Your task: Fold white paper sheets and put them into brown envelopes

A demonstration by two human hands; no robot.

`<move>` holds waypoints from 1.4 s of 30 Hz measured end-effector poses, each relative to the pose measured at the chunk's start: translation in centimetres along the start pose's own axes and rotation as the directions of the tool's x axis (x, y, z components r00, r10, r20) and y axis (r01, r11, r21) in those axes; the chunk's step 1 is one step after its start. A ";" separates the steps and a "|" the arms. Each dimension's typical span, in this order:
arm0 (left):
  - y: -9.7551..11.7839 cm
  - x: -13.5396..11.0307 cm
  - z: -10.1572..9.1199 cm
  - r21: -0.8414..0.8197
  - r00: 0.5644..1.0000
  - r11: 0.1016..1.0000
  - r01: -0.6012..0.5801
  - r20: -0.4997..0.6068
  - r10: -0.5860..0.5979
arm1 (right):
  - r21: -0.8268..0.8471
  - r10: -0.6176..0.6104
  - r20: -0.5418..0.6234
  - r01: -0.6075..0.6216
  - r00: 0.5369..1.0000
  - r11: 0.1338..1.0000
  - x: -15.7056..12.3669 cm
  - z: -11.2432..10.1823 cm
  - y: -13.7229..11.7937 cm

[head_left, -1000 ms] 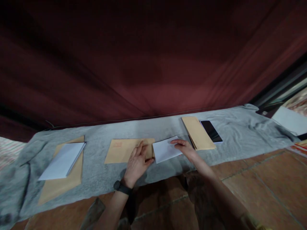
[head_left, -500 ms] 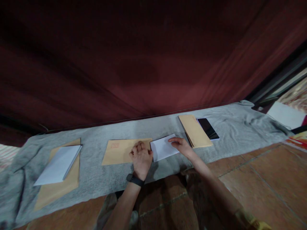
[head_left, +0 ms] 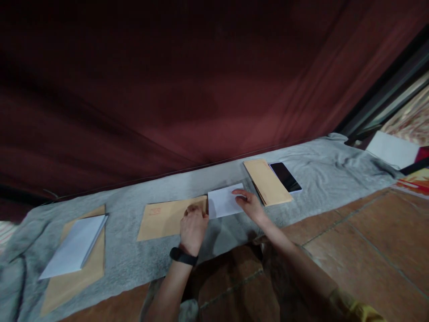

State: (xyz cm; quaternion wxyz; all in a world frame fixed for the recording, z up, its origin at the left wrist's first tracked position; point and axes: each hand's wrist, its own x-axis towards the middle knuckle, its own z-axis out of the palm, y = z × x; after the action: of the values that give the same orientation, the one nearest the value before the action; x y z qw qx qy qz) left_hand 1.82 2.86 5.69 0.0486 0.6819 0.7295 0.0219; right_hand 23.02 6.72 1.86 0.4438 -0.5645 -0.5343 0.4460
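Note:
A brown paper envelope [head_left: 164,221] with small red print lies flat on the grey cloth. Curled over its right end, the fingers of my left hand [head_left: 193,229] grip it near the edge; a dark band is on that wrist. A white folded paper [head_left: 223,202] meets the envelope's right edge. My right hand [head_left: 250,206] pinches the paper's right part, thumb and fingers closed on it. Whether the paper's left edge is inside the envelope, I cannot tell.
At left, white papers [head_left: 75,246] lie on another brown envelope [head_left: 75,288]. To the right sit a stack of brown envelopes [head_left: 268,181] and a phone [head_left: 285,176]. The grey cloth [head_left: 124,228] runs along a dark red curtain [head_left: 214,103]; floor tiles [head_left: 368,228] border it.
The white paper has shifted slightly away from me and lines up more squarely with the envelope's end. My left fingers are curled tighter. The whole view has tilted a little.

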 end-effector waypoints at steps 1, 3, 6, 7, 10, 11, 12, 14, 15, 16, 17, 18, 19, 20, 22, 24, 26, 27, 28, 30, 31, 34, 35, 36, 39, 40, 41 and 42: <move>-0.2 0.1 -0.1 0.001 1.000 1.000 -0.005 0.021 0.005 | -0.002 -0.019 -0.032 0.019 0.999 1.000 -0.2 0.1 -0.1; -0.5 0.1 -0.3 0.010 0.998 1.000 -0.027 0.053 0.027 | -0.007 -0.071 -0.081 0.070 0.994 0.998 -0.6 0.5 -0.4; -0.4 -0.1 -0.4 0.036 0.997 0.997 -0.072 0.023 0.071 | -0.045 -0.161 -0.101 0.157 0.982 0.987 -1.5 1.1 -1.1; -0.4 -0.1 -0.5 0.043 0.997 0.996 -0.076 -0.001 0.076 | -0.078 -0.188 -0.105 0.180 0.977 0.980 -1.8 1.2 -1.4; -0.5 0.2 -0.9 0.017 0.999 0.999 -0.040 -0.001 0.040 | -0.200 -0.252 -0.131 0.223 0.959 0.954 -2.4 1.4 -2.1; -0.7 0.4 -1.1 -0.016 0.999 1.000 -0.018 0.036 0.019 | -0.225 -0.263 -0.144 0.227 0.954 0.947 -2.5 1.4 -2.2; -1.0 0.6 -1.3 -0.059 0.996 0.998 0.010 0.085 -0.005 | -0.235 -0.266 -0.158 0.226 0.951 0.945 -2.6 1.4 -2.3; -1.6 1.1 -1.5 -0.152 0.982 0.985 0.084 0.182 -0.055 | -0.228 -0.255 -0.188 0.210 0.949 0.951 -2.6 1.4 -2.5; -1.8 1.2 -1.5 -0.197 0.974 0.974 0.116 0.214 -0.072 | -0.222 -0.248 -0.202 0.202 0.948 0.954 -2.5 1.4 -2.5; -2.0 1.4 -1.4 -0.235 0.970 0.963 0.135 0.229 -0.080 | -0.220 -0.244 -0.213 0.197 0.946 0.955 -2.5 1.5 -2.5; -2.1 1.5 -1.3 -0.262 0.969 0.955 0.142 0.234 -0.080 | -0.223 -0.245 -0.218 0.196 0.945 0.955 -2.6 1.6 -2.5; -2.2 1.6 -1.1 -0.279 0.970 0.950 0.144 0.232 -0.079 | -0.232 -0.250 -0.216 0.199 0.944 0.952 -2.6 1.7 -2.5; -2.2 1.7 -0.9 -0.291 0.971 0.946 0.144 0.228 -0.077 | -0.244 -0.257 -0.204 0.205 0.945 0.948 -2.7 1.8 -2.5; -2.2 1.8 -0.7 -0.300 0.971 0.943 0.144 0.226 -0.077 | -0.261 -0.266 -0.185 0.214 0.946 0.941 -2.9 2.0 -2.5; -2.2 2.0 -0.3 -0.318 0.971 0.936 0.153 0.226 -0.082 | -0.315 -0.291 -0.140 0.235 0.947 0.919 -3.3 2.3 -2.5; -2.2 2.3 0.0 -0.339 0.970 0.928 0.158 0.227 -0.082 | -0.371 -0.311 -0.098 0.256 0.945 0.893 -3.7 2.6 -2.4; -2.2 2.5 0.1 -0.348 0.971 0.925 0.156 0.225 -0.079 | -0.395 -0.319 -0.071 0.267 0.945 0.879 -4.0 2.8 -2.3; -2.2 2.6 0.1 -0.349 0.972 0.925 0.153 0.223 -0.077 | -0.393 -0.318 -0.061 0.270 0.946 0.879 -4.1 2.9 -2.2; -2.1 2.6 0.0 -0.348 0.972 0.925 0.151 0.221 -0.075 | -0.384 -0.313 -0.051 0.271 0.948 0.883 -4.2 3.0 -2.1; -1.9 2.6 -0.3 -0.341 0.974 0.929 0.146 0.217 -0.073 | -0.354 -0.300 -0.026 0.272 0.954 0.895 -4.3 3.2 -2.0; -1.7 2.6 -0.4 -0.336 0.974 0.931 0.143 0.214 -0.072 | -0.335 -0.293 -0.012 0.273 0.956 0.902 -4.3 3.2 -1.9; -1.3 2.5 -0.7 -0.313 0.976 0.940 0.135 0.207 -0.071 | -0.274 -0.271 0.024 0.267 0.962 0.924 -4.3 3.0 -2.0; -1.2 2.4 -0.7 -0.304 0.976 0.944 0.131 0.205 -0.070 | -0.256 -0.251 0.037 0.252 0.967 0.933 -4.2 2.8 -2.1; -1.0 2.4 -0.6 -0.294 0.977 0.947 0.128 0.203 -0.069 | -0.239 -0.223 0.052 0.229 0.973 0.944 -4.1 2.7 -2.2; -0.7 2.2 -0.4 -0.266 0.977 0.957 0.115 0.205 -0.060 | -0.183 -0.129 0.094 0.145 0.987 0.972 -3.8 2.2 -2.3; -0.6 2.1 -0.4 -0.257 0.977 0.960 0.109 0.205 -0.056 | -0.164 -0.102 0.103 0.118 0.989 0.979 -3.6 2.1 -2.4; -0.6 2.1 -0.3 -0.250 0.977 0.963 0.105 0.205 -0.053 | -0.140 -0.071 0.112 0.086 0.991 0.986 -3.5 2.0 -2.3; -0.5 2.0 -0.3 -0.244 0.977 0.964 0.102 0.205 -0.051 | -0.113 -0.033 0.123 0.047 0.992 0.992 -3.4 1.8 -2.3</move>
State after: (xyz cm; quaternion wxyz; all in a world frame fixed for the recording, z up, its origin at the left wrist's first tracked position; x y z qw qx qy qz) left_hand 1.16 4.87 5.84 0.2077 0.6401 0.7382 0.0454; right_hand 20.65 3.48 3.82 0.3860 -0.5504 -0.5965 0.4386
